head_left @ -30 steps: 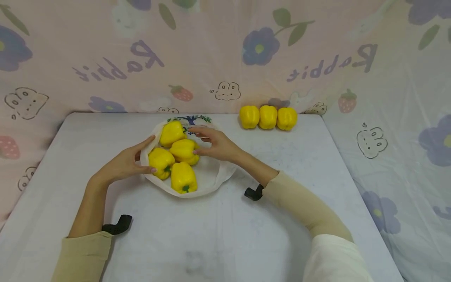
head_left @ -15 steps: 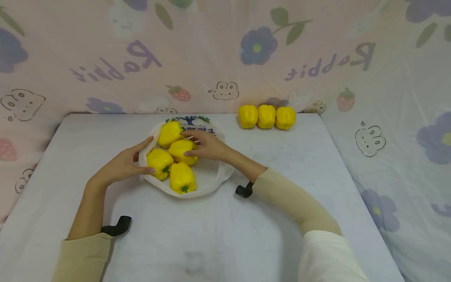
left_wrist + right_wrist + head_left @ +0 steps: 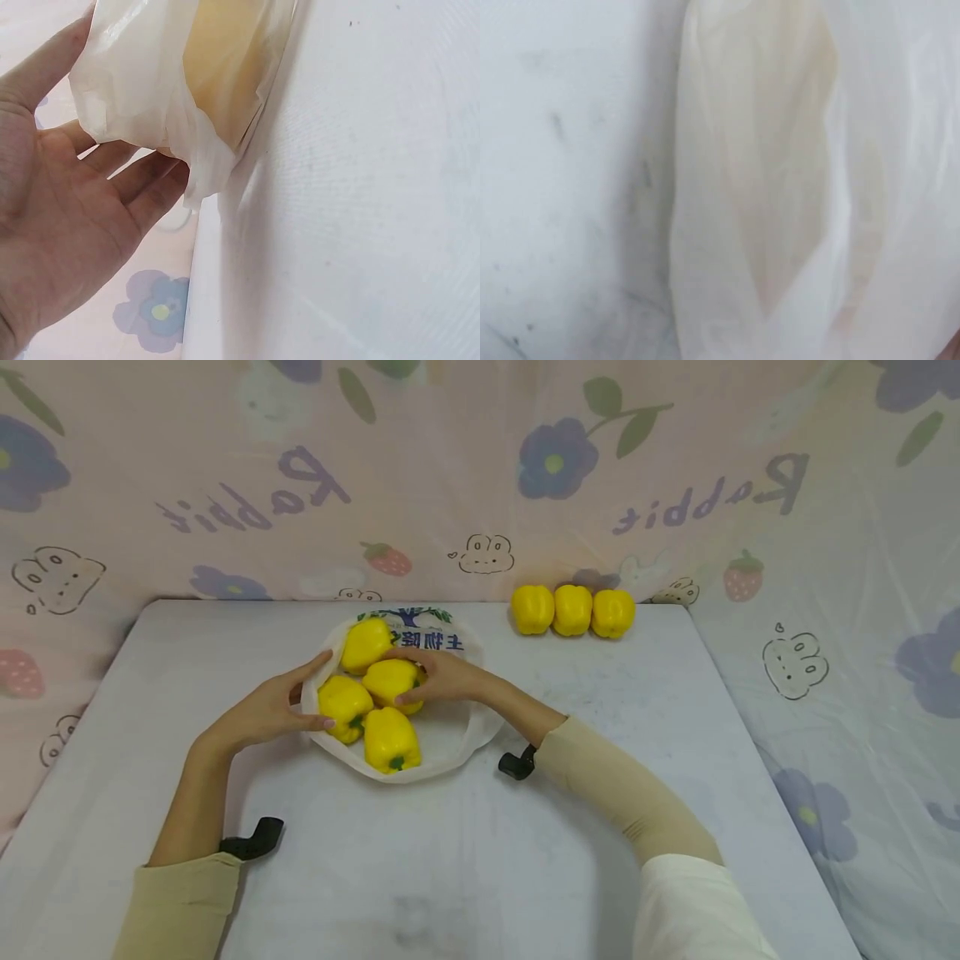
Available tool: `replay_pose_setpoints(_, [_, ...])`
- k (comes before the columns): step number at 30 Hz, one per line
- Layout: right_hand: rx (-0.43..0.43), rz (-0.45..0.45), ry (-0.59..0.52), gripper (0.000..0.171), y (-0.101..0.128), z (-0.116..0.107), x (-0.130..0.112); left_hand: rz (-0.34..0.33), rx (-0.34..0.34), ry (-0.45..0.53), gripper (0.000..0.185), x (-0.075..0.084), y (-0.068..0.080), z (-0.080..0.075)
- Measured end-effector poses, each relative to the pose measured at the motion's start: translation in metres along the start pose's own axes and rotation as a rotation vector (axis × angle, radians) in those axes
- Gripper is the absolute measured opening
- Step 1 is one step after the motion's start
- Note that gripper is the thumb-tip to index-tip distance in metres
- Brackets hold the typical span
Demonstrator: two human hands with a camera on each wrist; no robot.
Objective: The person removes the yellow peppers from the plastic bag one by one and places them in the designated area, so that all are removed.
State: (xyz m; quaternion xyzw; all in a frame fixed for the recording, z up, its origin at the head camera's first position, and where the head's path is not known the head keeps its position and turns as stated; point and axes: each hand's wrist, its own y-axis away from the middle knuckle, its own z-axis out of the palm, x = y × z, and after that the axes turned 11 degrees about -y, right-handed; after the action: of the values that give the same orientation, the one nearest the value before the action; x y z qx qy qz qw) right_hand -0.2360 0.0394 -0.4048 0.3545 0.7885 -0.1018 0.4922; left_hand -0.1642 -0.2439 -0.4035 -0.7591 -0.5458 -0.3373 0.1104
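A white plastic bag lies on the table with its mouth spread wide, and several yellow bell peppers sit in it. My left hand holds the bag's left side, thumb over the rim by the left pepper; in the left wrist view, the fingers of the left hand lie against the outside of the bag. Inside the bag my right hand grips the middle bell pepper, thumb on its near side. The right wrist view shows mostly blurred bag film.
Three more yellow bell peppers stand in a row at the table's back edge, right of the bag. Behind the white table hangs a printed curtain. A black wrist mount juts from each sleeve.
My right hand has lowered and moved slightly left, its fingers closing round the middle bell pepper. The left hand and the bag stay in place.
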Motion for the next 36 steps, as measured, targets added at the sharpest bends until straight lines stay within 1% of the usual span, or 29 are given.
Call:
replay_pose_setpoints(6, [-0.050, -0.023, -0.004, 0.074, 0.003, 0.000, 0.001, 0.002, -0.009, 0.005, 0.096, -0.001, -0.001, 0.003])
replay_pose_setpoints(11, [-0.032, 0.006, 0.011, 0.073, 0.007, -0.001, 0.002, -0.005, -0.014, 0.022, 0.095, -0.001, -0.002, 0.006])
replay_pose_setpoints(16, [0.011, 0.030, 0.043, 0.076, 0.010, -0.004, 0.002, -0.005, -0.013, 0.015, 0.095, -0.001, 0.000, 0.006])
replay_pose_setpoints(20, [0.048, 0.024, 0.047, 0.075, 0.013, -0.009, 0.000, -0.005, -0.014, 0.006, 0.094, 0.001, 0.001, 0.004])
replay_pose_setpoints(31, [0.193, -0.059, -0.027, 0.076, 0.020, -0.026, -0.003, -0.012, -0.009, -0.016, 0.094, 0.001, 0.000, 0.000])
replay_pose_setpoints(36, [0.224, -0.075, -0.062, 0.077, 0.024, -0.032, -0.006, -0.014, -0.010, -0.014, 0.094, 0.000, 0.001, -0.002])
